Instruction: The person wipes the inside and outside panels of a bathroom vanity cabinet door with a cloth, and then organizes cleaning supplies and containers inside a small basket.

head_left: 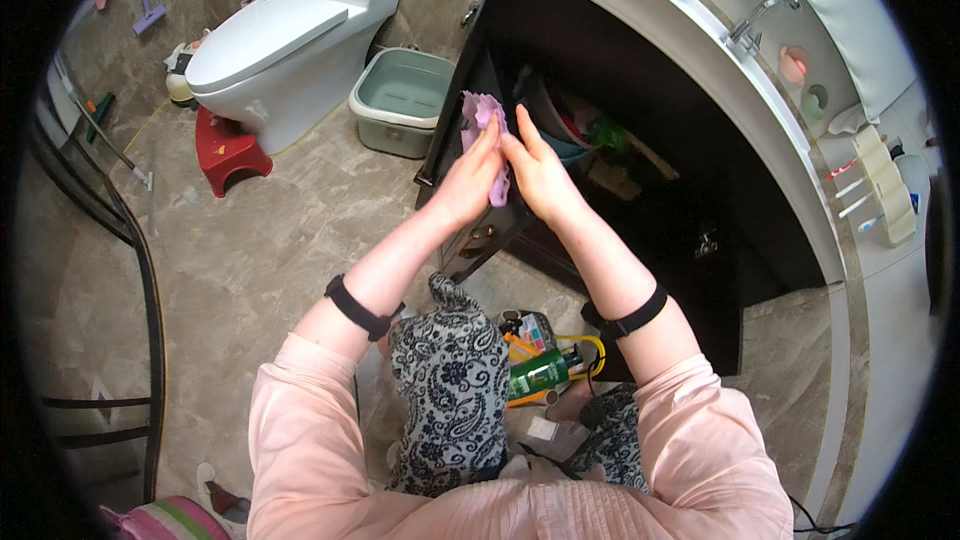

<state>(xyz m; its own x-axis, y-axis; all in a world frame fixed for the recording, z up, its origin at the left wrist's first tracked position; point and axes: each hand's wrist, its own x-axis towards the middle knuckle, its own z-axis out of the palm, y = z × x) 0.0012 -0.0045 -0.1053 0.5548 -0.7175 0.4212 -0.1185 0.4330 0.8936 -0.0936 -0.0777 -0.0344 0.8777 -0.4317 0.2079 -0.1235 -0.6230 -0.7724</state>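
Between my two hands, at the top of an open dark cabinet door (478, 252), is a thin purple cloth (482, 108) with a wavy edge. My left hand (474, 176) presses on the cloth, fingers pointing away from me; part of the cloth hangs out below the palm. My right hand (541, 176) faces it from the other side, fingers stretched out and the thumb close against the cloth. The hidden palms do not show how much cloth lies under each hand.
Inside the dark cabinet (650, 90) are basins (545, 110) and a green bag (606, 133). A grey-green tub (400, 130), a red stool (232, 152) and a white toilet (265, 40) stand left. Below my arms, a green bottle (538, 374) lies among items by my knees.
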